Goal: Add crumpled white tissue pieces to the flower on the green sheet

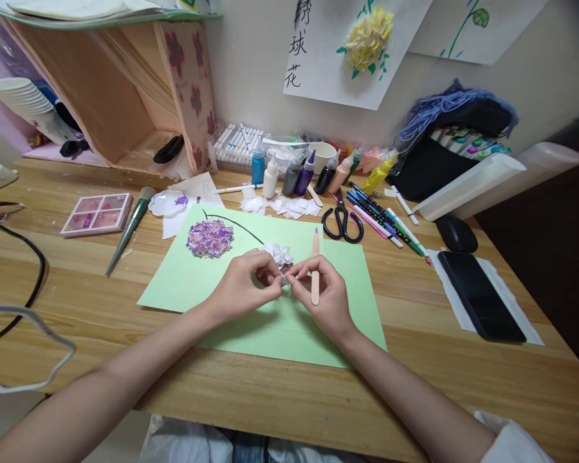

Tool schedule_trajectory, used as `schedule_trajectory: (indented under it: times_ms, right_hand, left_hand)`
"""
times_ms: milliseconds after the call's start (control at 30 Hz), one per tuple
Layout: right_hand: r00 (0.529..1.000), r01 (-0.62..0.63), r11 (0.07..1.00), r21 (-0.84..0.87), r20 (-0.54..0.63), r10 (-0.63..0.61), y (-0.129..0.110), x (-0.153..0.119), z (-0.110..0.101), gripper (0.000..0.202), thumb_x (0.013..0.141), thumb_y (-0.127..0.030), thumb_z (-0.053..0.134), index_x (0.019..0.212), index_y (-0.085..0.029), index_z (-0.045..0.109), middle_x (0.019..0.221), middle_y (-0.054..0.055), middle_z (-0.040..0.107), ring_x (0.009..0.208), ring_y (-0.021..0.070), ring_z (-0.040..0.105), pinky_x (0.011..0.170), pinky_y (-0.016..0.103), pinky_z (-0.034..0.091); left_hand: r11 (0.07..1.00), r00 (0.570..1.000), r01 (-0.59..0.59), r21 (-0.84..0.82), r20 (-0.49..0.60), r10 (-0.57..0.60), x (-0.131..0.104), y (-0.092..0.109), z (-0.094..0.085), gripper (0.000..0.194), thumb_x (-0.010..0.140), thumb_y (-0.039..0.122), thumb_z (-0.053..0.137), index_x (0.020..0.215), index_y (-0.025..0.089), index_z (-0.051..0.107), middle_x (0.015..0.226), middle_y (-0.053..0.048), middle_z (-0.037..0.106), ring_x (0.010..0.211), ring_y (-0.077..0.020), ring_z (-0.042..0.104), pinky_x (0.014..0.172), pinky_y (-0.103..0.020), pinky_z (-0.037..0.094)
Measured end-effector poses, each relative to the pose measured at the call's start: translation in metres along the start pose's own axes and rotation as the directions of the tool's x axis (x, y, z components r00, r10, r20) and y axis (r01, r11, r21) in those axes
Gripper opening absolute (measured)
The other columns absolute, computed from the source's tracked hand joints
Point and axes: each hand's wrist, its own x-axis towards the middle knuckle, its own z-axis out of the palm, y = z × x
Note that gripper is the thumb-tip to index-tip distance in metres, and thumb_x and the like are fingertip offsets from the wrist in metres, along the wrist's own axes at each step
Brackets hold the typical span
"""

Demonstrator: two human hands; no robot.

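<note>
Over the green paper [280, 347], my left hand [248, 283] and my right hand [323, 292] meet fingertip to fingertip, pinching a small white scrap of paper [284, 280] between them. A flat wooden stick [315, 287] with a purple-stained tip is tucked between the fingers of my right hand and points away from me. Just beyond my fingers lies a cluster of crumpled white paper bits [276, 254]. A round purple and pink paper flower [210, 238] sits on the green paper at left, with a dark curved line [236, 223] drawn near it.
Black scissors [342, 222], pens [376, 215] and torn white paper [294, 206] lie beyond the green paper. Paint bottles [305, 175] stand behind. A brush [132, 228] and a pink palette [97, 215] are at left, a phone [481, 296] and black mouse [456, 233] at right.
</note>
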Motion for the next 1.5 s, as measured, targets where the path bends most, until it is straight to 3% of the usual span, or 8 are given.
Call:
schedule_trajectory:
  times_ms: [233,600,967,1067,1167,1267,1333,1500]
  right_hand:
    - [1.0,-0.02,0.999,0.025,-0.012,0.02,0.002,0.001,0.0,0.018,0.079,-0.021,0.064,0.078,-0.022,0.046,0.078,0.002,0.064,0.076,0.0171,0.063,0.069,0.031,0.052]
    - [0.98,-0.041,0.999,-0.029,-0.197,0.035,0.006,0.005,-0.006,0.02,0.076,-0.022,0.066,0.077,-0.022,0.046,0.074,0.0,0.059,0.07,0.016,0.06,0.065,0.029,0.051]
    - [0.837,-0.051,0.967,-0.25,-0.539,-0.095,0.03,0.033,-0.044,0.02,0.073,-0.017,0.065,0.079,-0.021,0.047,0.082,0.002,0.06,0.082,0.0181,0.06,0.079,0.034,0.046]
    - [0.903,0.045,0.972,-0.231,-0.407,-0.139,0.022,0.03,-0.043,0.017,0.077,-0.019,0.063,0.081,-0.022,0.047,0.091,0.005,0.062,0.089,0.0186,0.06,0.078,0.033,0.047]
    - [0.999,0.043,0.995,-0.085,0.025,-0.041,0.007,0.02,-0.034,0.016,0.08,-0.025,0.063,0.079,-0.022,0.048,0.099,0.007,0.064,0.087,0.0188,0.061,0.069,0.03,0.049]
    - [0.934,-0.086,0.996,0.034,0.35,0.069,-0.004,0.013,-0.026,0.018,0.081,-0.028,0.063,0.079,-0.022,0.046,0.109,0.01,0.064,0.092,0.0195,0.062,0.073,0.032,0.049]
    - [0.904,-0.144,0.986,0.082,0.417,0.097,-0.005,0.011,-0.025,0.022,0.08,-0.029,0.065,0.076,-0.021,0.044,0.104,0.009,0.065,0.091,0.0192,0.062,0.076,0.033,0.048]
    - [0.923,-0.147,0.982,0.116,0.374,0.094,0.001,0.013,-0.028,0.028,0.078,-0.027,0.067,0.07,-0.021,0.041,0.081,0.004,0.065,0.073,0.0156,0.06,0.067,0.029,0.045]
  left_hand:
    - [0.999,1.0,-0.027,0.017,0.002,0.027,0.001,0.0,0.0,0.006,0.071,0.013,0.055,0.068,0.017,0.057,0.067,0.001,0.056,0.066,-0.0117,0.051,0.061,-0.023,0.04]
    - [0.999,1.0,0.018,0.029,-0.021,-0.017,0.002,0.0,-0.004,0.007,0.073,0.019,0.056,0.067,0.017,0.059,0.067,0.0,0.059,0.064,-0.0115,0.051,0.061,-0.022,0.039]
    - [1.0,1.0,0.003,-0.002,0.005,-0.003,0.0,-0.001,-0.006,0.008,0.072,0.013,0.055,0.068,0.016,0.06,0.07,0.0,0.06,0.066,-0.0112,0.053,0.063,-0.022,0.04]
    - [0.999,0.997,-0.045,-0.005,0.069,0.045,0.0,0.001,-0.008,0.008,0.072,0.011,0.054,0.069,0.017,0.059,0.071,0.0,0.06,0.07,-0.0122,0.054,0.065,-0.023,0.041]
    - [0.994,0.983,-0.105,0.009,0.15,0.103,0.001,0.005,-0.013,0.008,0.075,0.013,0.054,0.072,0.017,0.06,0.076,-0.001,0.062,0.076,-0.0139,0.054,0.069,-0.025,0.043]
    - [0.988,0.966,-0.155,0.023,0.213,0.147,0.001,0.008,-0.017,0.008,0.078,0.016,0.053,0.073,0.018,0.06,0.075,-0.001,0.062,0.078,-0.0145,0.054,0.072,-0.026,0.042]
    - [0.984,0.957,-0.174,0.032,0.243,0.161,0.0,0.009,-0.019,0.008,0.079,0.016,0.053,0.073,0.018,0.059,0.074,-0.001,0.061,0.078,-0.0143,0.053,0.072,-0.026,0.042]
    - [0.977,0.948,-0.19,0.099,0.278,0.156,-0.001,0.009,-0.021,0.007,0.077,0.013,0.053,0.074,0.018,0.058,0.075,0.0,0.061,0.078,-0.0138,0.054,0.072,-0.025,0.042]
